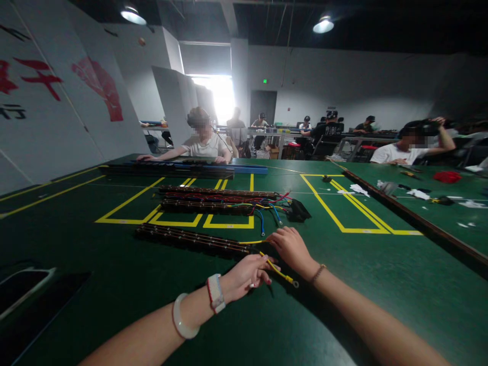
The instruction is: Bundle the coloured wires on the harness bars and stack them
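My left hand (246, 277) is closed, thumb and forefinger pinching a short yellow wire (280, 273) with a metal ring terminal at its end. That wire comes from the right end of a long dark slotted strip assembly (190, 240) lying on the green table (160, 290). My right hand (290, 249) is just beyond, its fingers curled round the end of a second yellow wire (251, 242) from the same assembly. The tip of that second wire is hidden by the fingers.
Behind lie similar dark strip assemblies (213, 203) with red, blue, green and yellow wires and a black piece (299, 209). Farther back are long dark and blue bars (183, 169). A long brown bar (415, 218) runs along the right. A co-worker (206, 140) sits across the table.
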Demonstrator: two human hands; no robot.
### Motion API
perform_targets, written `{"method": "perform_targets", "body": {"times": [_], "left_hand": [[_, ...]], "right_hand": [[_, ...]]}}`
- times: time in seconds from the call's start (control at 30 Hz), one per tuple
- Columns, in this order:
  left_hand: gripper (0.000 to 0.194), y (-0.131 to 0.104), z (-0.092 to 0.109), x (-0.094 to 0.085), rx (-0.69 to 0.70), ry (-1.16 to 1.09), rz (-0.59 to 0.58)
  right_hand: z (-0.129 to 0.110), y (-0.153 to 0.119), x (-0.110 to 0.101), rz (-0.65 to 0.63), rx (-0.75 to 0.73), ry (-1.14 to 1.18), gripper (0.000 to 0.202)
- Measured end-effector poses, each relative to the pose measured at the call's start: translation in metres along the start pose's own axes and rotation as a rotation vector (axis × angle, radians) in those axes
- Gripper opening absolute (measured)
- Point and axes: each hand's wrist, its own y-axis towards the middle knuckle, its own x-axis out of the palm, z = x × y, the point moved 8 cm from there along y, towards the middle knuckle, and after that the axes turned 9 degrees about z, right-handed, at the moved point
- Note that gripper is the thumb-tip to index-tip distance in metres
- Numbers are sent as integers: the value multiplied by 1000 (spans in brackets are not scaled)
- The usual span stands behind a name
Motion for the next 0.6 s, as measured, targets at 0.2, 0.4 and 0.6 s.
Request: {"method": "perform_targets", "body": {"times": [0.2,0.4,0.6], "left_hand": [[24,0,-1,-3,-16,-8,34],[25,-4,5,-3,-3,128,28],[36,-10,25,-13,100,648,43]], "right_hand": [[7,-7,21,61,-67,97,18],[6,-11,24,108,-100,173,18],[8,-11,22,140,-50,209,19]]}}
